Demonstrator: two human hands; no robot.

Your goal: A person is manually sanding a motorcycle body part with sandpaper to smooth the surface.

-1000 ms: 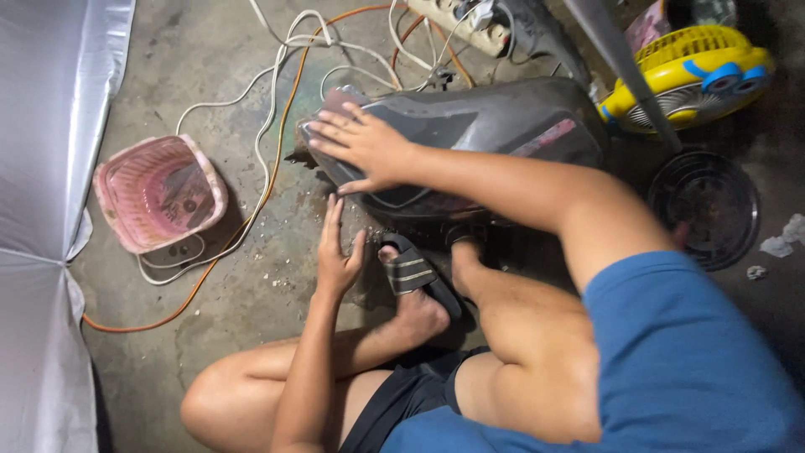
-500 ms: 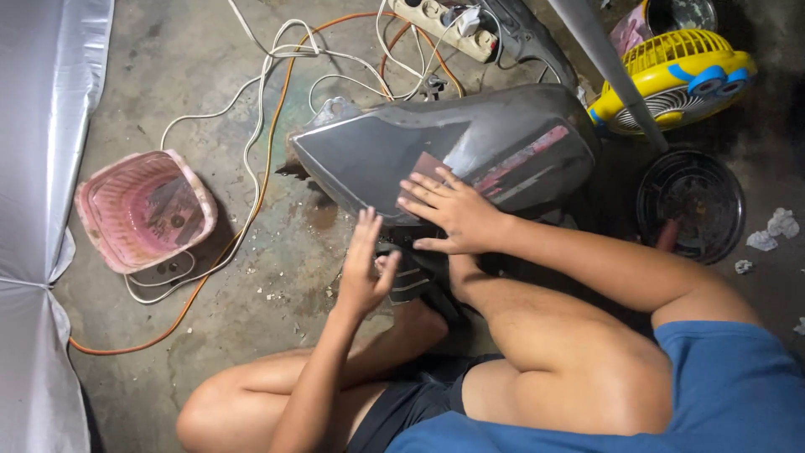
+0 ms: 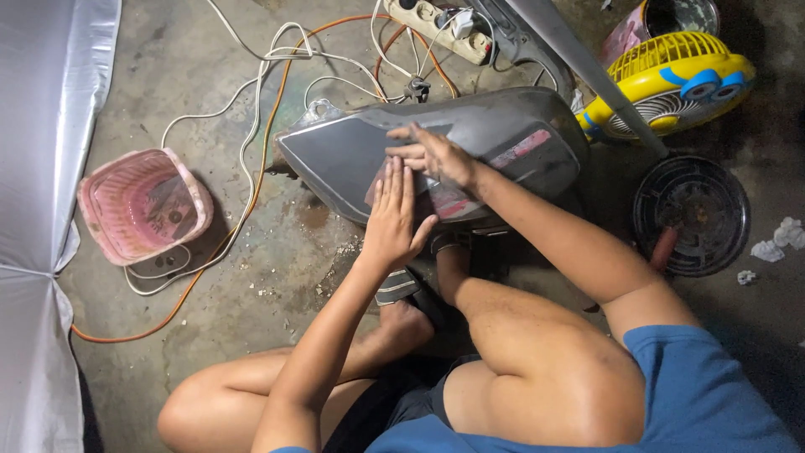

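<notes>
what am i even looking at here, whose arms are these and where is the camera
The camera sits on a person's head and looks straight down, so the arms and bent legs are that person's own. They sit on a stained concrete floor.

In front of them lies a large dark grey moulded panel, curved and glossy. Both hands lie flat on it with fingers spread: the left hand on its near edge, the right hand a little farther up. Neither grips anything.

Around it: a pink plastic basket at the left, white and orange cables looping over the floor, a power strip at the top, a small yellow fan at the upper right, and a round black fan grille below it. A white sheet hangs along the left edge.
</notes>
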